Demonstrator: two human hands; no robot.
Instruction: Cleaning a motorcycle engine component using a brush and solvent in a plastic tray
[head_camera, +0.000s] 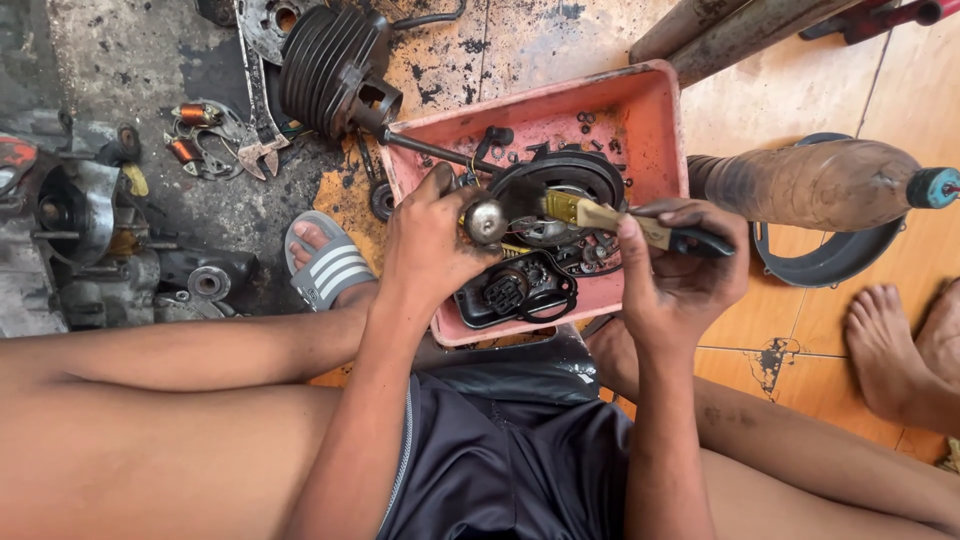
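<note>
Left hand (432, 240) at frame centre gripping a round shiny metal engine part (486, 220), right hand (680, 265) clasped on a black-handled paintbrush (625, 222) with bristles touching that part, both over a greasy pink plastic tray (655, 110), black finned cylinder (330, 65) upper left, brown plastic bottle (815, 185) at right

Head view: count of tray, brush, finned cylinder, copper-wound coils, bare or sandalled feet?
Pink tray: 1
Paintbrush in right hand: 1
Finned cylinder: 1
Copper-wound coils: 2
Sandalled foot: 1
Bare foot: 1
Total: 7
</note>
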